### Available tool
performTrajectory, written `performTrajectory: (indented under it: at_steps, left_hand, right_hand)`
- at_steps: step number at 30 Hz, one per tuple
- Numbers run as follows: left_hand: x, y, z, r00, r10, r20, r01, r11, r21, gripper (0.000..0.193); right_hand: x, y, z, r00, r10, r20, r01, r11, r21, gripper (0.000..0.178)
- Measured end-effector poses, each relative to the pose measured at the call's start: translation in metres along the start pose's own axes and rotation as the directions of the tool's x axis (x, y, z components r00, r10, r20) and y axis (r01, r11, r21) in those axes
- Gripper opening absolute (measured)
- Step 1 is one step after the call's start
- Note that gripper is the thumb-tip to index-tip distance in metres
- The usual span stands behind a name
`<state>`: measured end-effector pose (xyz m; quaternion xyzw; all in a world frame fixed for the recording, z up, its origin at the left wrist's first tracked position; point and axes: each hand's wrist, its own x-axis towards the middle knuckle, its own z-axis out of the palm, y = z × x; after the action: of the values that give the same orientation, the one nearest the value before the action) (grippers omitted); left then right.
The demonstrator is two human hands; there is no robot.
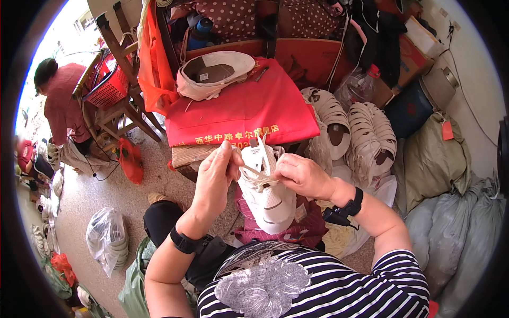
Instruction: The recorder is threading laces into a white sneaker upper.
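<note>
A white sneaker (271, 208) rests over my lap with its toe toward me and its tongue standing up at the far end. My left hand (216, 168), on the shoe's left, is closed on a pale shoelace (251, 170) that stretches across to the shoe's opening. From the right, my right hand (306, 175) pinches the lace at the eyelets, its fingertips against the shoe's upper. The lace ends inside both hands are hidden. Beyond my hands, another white shoe (214, 74) lies on a red cloth (238, 108) over a small wooden table.
Stacked white shoes (371, 139) stand right of the table. Grey sacks (450, 228) line the right side. A clear bag of shoes (107, 238) sits on the floor at left. A wooden chair (119, 106) holds a red basket (108, 87); a person (66, 106) sits beyond it.
</note>
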<state>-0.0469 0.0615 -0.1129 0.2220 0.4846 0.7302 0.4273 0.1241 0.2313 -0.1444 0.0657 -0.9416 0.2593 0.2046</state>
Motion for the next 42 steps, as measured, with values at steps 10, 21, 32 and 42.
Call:
performTrajectory:
  at_steps: [10, 21, 32, 42]
  left_hand:
    - [-0.006, 0.017, 0.005, 0.987, 0.118, 0.112, -0.122, 0.992, 0.030, 0.044]
    - [-0.018, 0.052, 0.014, 0.981, 0.176, 0.085, -0.169, 0.981, -0.091, 0.034]
    - [-0.004, 0.057, -0.018, 0.950, 0.276, -0.146, -0.295, 0.947, -0.129, 0.022]
    - [-0.038, 0.025, -0.209, 0.906, -0.089, -0.413, -0.145, 0.853, -0.502, 0.019]
  right_hand:
    - [-0.014, 0.019, 0.026, 0.923, -0.285, -0.259, 0.171, 0.905, -0.389, 0.016]
    - [-0.020, -0.013, 0.023, 0.976, -0.075, -0.206, 0.070, 0.997, -0.036, 0.022]
    - [0.054, -0.039, -0.004, 0.877, 0.440, 0.195, -0.372, 0.364, 0.854, 0.023]
    - [0.036, -0.004, -0.087, 0.794, 0.607, -0.010, -0.027, 0.052, 0.998, 0.022]
